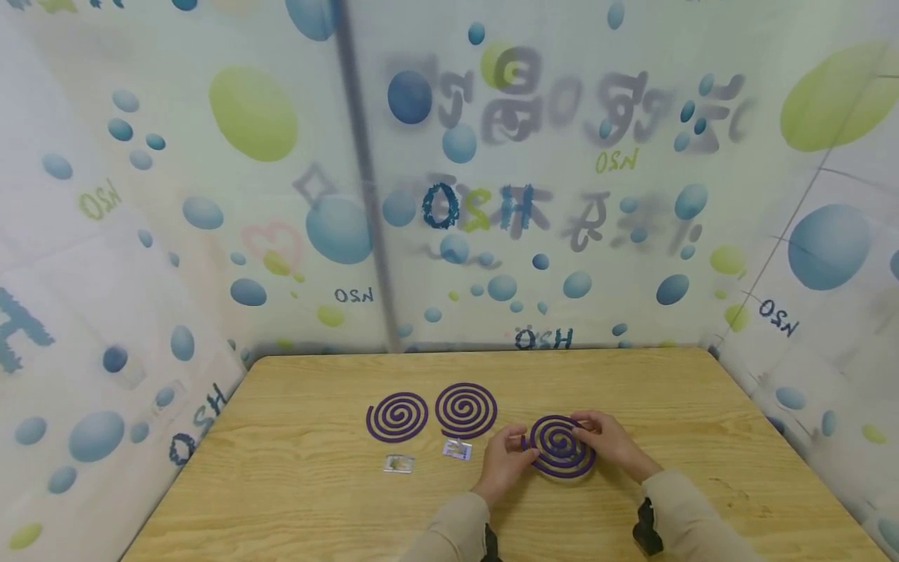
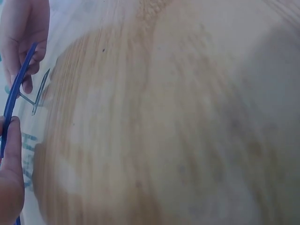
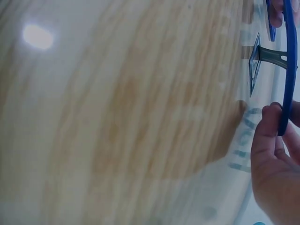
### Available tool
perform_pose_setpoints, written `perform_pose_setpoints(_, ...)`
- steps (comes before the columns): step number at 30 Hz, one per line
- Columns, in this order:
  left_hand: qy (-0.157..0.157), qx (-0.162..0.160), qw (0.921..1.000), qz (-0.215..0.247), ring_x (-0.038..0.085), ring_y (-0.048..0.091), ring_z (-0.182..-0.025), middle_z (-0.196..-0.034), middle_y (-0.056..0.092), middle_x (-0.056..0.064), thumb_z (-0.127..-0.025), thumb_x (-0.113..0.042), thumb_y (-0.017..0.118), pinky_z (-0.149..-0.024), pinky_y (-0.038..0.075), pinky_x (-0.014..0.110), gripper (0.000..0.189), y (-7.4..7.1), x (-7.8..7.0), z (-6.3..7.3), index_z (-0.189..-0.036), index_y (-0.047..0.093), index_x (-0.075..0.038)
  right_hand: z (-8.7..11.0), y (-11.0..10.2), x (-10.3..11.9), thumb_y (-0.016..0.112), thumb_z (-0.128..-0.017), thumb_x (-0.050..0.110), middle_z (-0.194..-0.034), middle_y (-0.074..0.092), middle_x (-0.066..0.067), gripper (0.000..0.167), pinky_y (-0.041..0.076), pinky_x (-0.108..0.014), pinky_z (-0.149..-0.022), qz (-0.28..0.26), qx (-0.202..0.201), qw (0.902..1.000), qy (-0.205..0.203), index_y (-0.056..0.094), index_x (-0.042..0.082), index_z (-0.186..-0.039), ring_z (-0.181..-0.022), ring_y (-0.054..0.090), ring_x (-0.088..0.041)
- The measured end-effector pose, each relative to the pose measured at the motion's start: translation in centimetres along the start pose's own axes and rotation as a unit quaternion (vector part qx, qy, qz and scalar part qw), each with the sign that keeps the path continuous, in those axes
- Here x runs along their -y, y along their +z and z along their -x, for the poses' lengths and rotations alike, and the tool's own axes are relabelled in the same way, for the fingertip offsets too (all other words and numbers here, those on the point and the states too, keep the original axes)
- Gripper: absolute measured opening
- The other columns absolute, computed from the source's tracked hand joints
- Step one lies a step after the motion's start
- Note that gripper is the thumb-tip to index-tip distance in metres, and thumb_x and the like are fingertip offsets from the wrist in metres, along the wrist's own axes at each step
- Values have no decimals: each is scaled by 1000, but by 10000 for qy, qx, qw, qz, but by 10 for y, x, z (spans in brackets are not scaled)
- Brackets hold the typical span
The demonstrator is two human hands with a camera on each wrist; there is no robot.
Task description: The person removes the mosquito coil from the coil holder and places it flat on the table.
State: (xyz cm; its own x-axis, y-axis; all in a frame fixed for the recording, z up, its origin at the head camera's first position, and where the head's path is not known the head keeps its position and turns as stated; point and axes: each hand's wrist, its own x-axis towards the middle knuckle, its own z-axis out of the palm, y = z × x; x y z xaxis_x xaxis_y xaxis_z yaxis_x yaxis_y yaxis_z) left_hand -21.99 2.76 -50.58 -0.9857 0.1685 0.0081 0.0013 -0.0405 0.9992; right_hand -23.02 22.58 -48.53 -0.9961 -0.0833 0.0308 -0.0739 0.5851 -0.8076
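Both hands hold a dark purple-blue mosquito coil (image 1: 560, 446) over the right part of the table. My left hand (image 1: 502, 462) pinches its left edge. At the upper right edge, the fingers of my right hand (image 1: 611, 441) grip it. In the right wrist view the coil (image 3: 290, 70) is seen edge-on, with a small metal stand (image 3: 254, 65) under its middle. The stand's thin tongue reaches up to the coil, and its flat rectangular frame hangs below. The left wrist view also shows this stand (image 2: 42, 89) between the two hands.
Two more mosquito coils lie left of the hands, one at the far left (image 1: 396, 416) and one nearer (image 1: 466, 409). In front of them are two small shiny rectangular pieces, a left piece (image 1: 399, 464) and a right piece (image 1: 457, 449). Printed curtains (image 1: 449, 312) enclose the wooden table (image 1: 281, 484).
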Motion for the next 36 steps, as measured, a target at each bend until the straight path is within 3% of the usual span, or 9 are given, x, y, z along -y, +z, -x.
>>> perform_pose_setpoints(6, -104, -127, 9999, -4, 17, 60, -71, -88, 61, 14, -72, 9, 62, -61, 54, 30, 41, -4, 3, 0, -111, 49, 11, 0, 6, -3, 56, -84, 2, -90, 61, -14, 27, 49, -29, -66, -210, 1, 9997, -127, 54, -9, -109, -79, 57, -22)
perform_pose_setpoints(18, 79, -441, 9989, -111, 16, 58, -69, -86, 59, 14, -73, 10, 60, -58, 54, 29, 41, -14, 0, 1, -112, 48, 12, -2, 18, 4, 58, -83, 2, -85, 61, -14, 30, 49, -27, -64, -322, 7, 9990, -311, 53, -10, -109, -76, 57, -21)
perform_pose_setpoints(28, 64, -1067, 9941, -185, 11, 53, -63, -88, 57, 15, -69, 9, 58, -53, 50, 26, 46, -17, 1, 1, -114, 48, 8, -7, 31, 16, 57, -83, 0, -86, 61, -14, 30, 50, -33, -67, -378, -99, 9991, -173, 52, -9, -111, -78, 58, -24)
perform_pose_setpoints(36, 43, -1251, 9921, -95, 10, 53, -63, -93, 57, 17, -72, 6, 58, -52, 49, 25, 47, -21, 1, -1, -117, 46, 8, -9, 36, 21, 54, -84, -3, -88, 60, -12, 29, 51, -33, -68, -572, -56, 9983, -93, 52, -8, -112, -80, 59, -24)
